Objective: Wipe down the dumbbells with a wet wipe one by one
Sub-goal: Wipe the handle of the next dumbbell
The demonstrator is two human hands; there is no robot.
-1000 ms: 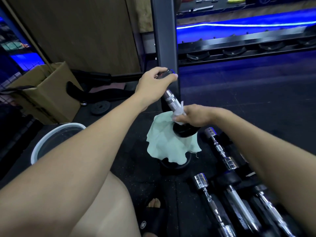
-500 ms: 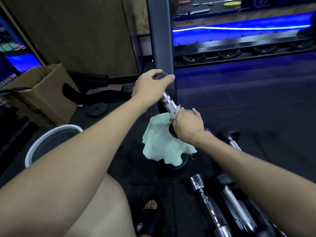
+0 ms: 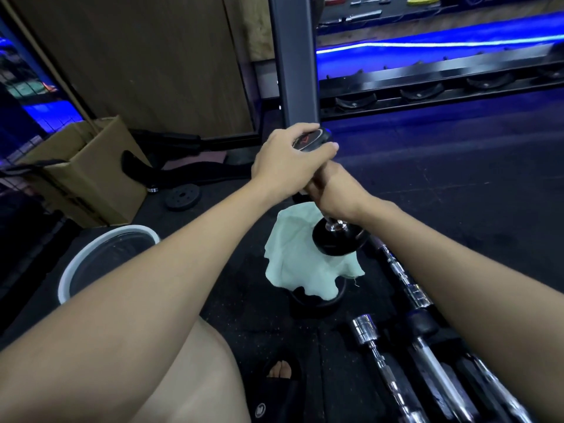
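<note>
1. Under the two hands, a dumbbell [image 3: 331,236] stands tilted, its lower black head resting on a pale green cloth [image 3: 300,264] draped over a dark round object on the floor.
2. The left hand [image 3: 287,164] curls over the dumbbell's upper black head, fingers and thumb gripping its rim.
3. The right hand [image 3: 334,193] sits just below the left hand, fingers closed around the dumbbell's handle; whether a wipe lies inside the grip cannot be told.
4. Only a short chrome stub of the handle shows beneath the right hand, above the lower head.
5. Right of the right forearm and nearer the person, several more dumbbells [image 3: 393,364] with chrome handles lie side by side on the floor.
6. Left of the left forearm sits a white-rimmed bucket [image 3: 100,254], and beyond it a cardboard box [image 3: 91,175].
7. Beyond the hands rises a dark upright post [image 3: 294,59] with an empty-looking rack rail [image 3: 427,83] running to the right.
8. A sandalled foot [image 3: 279,370] shows below the cloth.
</note>
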